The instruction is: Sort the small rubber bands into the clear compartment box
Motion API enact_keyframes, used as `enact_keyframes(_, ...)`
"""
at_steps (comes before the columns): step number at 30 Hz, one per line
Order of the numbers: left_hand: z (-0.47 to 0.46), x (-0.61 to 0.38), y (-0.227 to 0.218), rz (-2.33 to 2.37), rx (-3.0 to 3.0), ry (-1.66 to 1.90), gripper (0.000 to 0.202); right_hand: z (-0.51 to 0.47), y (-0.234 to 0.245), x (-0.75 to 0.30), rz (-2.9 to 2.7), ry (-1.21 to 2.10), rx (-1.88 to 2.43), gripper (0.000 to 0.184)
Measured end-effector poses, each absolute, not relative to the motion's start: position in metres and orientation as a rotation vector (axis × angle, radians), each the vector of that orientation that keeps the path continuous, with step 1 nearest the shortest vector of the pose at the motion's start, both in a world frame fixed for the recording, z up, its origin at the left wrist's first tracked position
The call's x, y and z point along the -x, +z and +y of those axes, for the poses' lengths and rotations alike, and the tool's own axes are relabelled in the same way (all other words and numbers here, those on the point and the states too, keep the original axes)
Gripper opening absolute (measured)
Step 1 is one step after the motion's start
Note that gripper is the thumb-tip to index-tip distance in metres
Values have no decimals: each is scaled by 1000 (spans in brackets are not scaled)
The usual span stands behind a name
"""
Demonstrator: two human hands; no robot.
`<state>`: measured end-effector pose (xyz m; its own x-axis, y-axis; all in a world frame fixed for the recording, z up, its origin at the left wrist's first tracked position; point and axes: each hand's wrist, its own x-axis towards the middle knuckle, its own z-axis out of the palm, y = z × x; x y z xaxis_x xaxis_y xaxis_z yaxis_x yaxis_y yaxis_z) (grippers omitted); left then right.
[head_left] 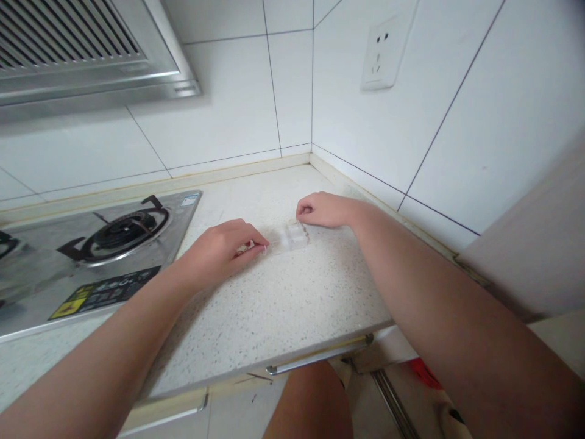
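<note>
A small clear plastic box (292, 236) lies flat on the speckled countertop (274, 305) between my two hands. My left hand (223, 244) rests on the counter with its fingers curled together, their tips at the box's left end. My right hand (322, 210) sits just behind the box's right end, fingers curled into a loose fist and touching that end. What lies inside the box is too small to make out.
A steel gas hob (91, 256) with a black burner (121, 231) fills the left of the counter. A range hood (86, 55) hangs above it. White tiled walls meet at a corner behind, with a socket (381, 55). Cabinet handles (320, 356) run below the counter's front edge.
</note>
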<state>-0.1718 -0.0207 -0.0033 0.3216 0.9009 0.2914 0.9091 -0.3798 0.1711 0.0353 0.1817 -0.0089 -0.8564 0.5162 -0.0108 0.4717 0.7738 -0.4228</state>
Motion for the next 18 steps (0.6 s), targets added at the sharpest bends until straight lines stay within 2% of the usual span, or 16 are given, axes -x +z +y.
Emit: enact_keyframes(18,-22,169,-2,-1729,2539,-519,17,179,-5,-35,-2883,609,808,24)
